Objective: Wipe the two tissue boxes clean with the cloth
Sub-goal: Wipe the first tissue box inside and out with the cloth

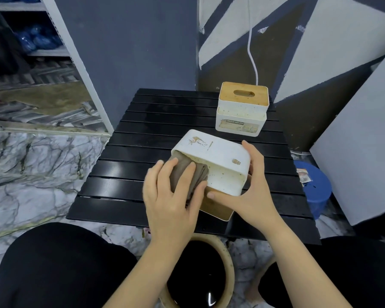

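**Near box tipped, cloth on its side**

Black slatted worktop (pixel 142 134) fills frame centre; its left half and far-left corner are bare, the open room. Marble-look floor at left, shelf unit (pixel 53 41) upper left. Blue bucket (pixel 316 187) just off the worktop's right edge; dark-filled basin (pixel 229 263) below the near edge, btwn the knees. Upright tissue box (pixel 242 107), wood lid, stands far right w/ a white cable (pixel 252 52) behind. Near tissue box (pixel 218 158) lies tipped, stained, centre frame. Right hand (pixel 251 187) grips its right end. Left hand (pixel 173 196) presses the grey cloth (pixel 187 172) flat on its left side.
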`<action>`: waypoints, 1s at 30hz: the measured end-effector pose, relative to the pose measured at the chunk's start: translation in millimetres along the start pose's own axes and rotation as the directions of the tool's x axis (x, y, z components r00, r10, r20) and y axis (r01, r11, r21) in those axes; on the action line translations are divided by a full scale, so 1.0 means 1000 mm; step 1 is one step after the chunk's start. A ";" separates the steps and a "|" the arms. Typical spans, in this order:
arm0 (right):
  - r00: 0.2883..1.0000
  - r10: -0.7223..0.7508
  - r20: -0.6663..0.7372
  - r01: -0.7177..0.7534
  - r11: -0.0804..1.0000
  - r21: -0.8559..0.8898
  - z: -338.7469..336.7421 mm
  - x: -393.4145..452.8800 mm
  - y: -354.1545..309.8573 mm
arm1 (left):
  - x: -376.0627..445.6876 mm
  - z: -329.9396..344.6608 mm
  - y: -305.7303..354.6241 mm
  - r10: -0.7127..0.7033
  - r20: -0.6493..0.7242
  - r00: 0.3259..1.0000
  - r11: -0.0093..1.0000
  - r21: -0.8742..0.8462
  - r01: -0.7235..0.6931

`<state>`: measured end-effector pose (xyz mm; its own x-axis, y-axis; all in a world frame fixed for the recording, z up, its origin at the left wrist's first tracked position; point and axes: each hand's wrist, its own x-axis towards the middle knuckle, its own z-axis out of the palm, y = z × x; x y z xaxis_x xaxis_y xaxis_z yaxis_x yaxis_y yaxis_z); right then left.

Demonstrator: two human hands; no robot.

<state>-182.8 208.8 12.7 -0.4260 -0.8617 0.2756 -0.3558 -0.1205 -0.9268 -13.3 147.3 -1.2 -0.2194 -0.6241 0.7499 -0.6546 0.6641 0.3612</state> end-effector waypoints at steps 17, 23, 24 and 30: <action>0.998 -0.059 -0.004 0.059 0.998 -0.029 0.000 0.003 0.004 | 0.039 -0.029 0.002 0.092 0.240 0.966 0.993 0.051 -0.107; 0.998 -0.070 0.003 0.070 0.996 -0.050 -0.002 0.004 0.005 | 0.036 -0.024 0.001 0.019 0.040 0.999 0.999 0.027 -0.020; 0.997 -0.072 0.003 0.072 0.996 -0.052 -0.002 0.004 0.005 | 0.036 -0.020 0.002 0.005 0.006 1.000 0.999 0.037 -0.006; 0.998 -0.067 -0.019 0.067 0.997 -0.031 0.002 0.002 0.004 | 0.045 0.004 0.008 -0.050 -0.094 0.994 0.990 0.130 0.062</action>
<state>-183.1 205.2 9.0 -0.4171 -0.8420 0.3422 -0.4089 -0.1624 -0.8980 -31.3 122.3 32.9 -0.1177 -0.6149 0.7798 -0.7555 0.5650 0.3315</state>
